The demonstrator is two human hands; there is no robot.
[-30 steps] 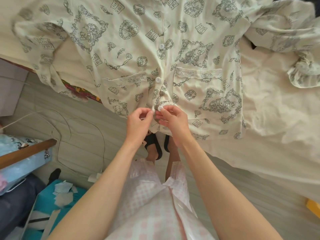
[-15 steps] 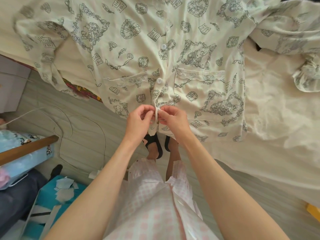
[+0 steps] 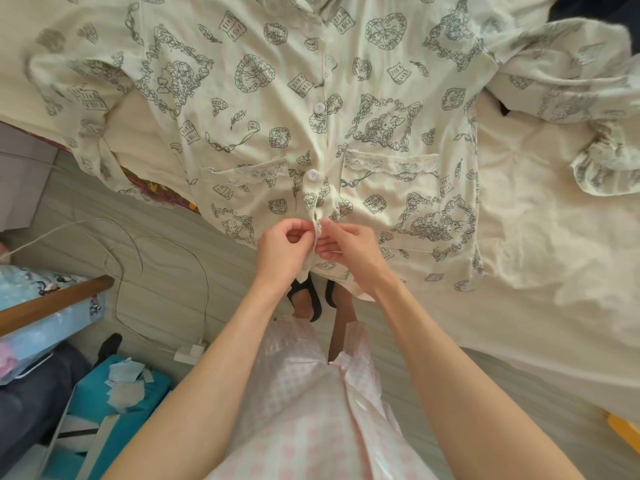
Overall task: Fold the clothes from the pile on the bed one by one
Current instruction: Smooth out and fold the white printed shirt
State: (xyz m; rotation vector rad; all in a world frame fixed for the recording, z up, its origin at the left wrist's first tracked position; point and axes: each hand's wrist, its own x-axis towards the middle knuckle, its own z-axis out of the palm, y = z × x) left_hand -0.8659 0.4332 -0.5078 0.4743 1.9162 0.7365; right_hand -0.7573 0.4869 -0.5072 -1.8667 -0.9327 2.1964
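Pyjama shirt [image 3: 263,109] lies flat, unfolded; left hand [image 3: 282,249] and right hand [image 3: 349,252] pinch its near placket, buttoning unfinished.

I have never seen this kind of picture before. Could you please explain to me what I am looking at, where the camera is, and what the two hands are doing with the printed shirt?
No machine here: a person wears a wide-angle camera on the head, looking down over their own arms. A cream printed pajama shirt lies spread face-up on the bed, its hem hanging over the bed's edge. The left hand and right hand both pinch the shirt's front opening near the hem, apparently fastening the lowest button; that button is hidden by the fingers. Two buttons above are closed. More printed fabric lies at the right. Below you see the floor, with a white cable.
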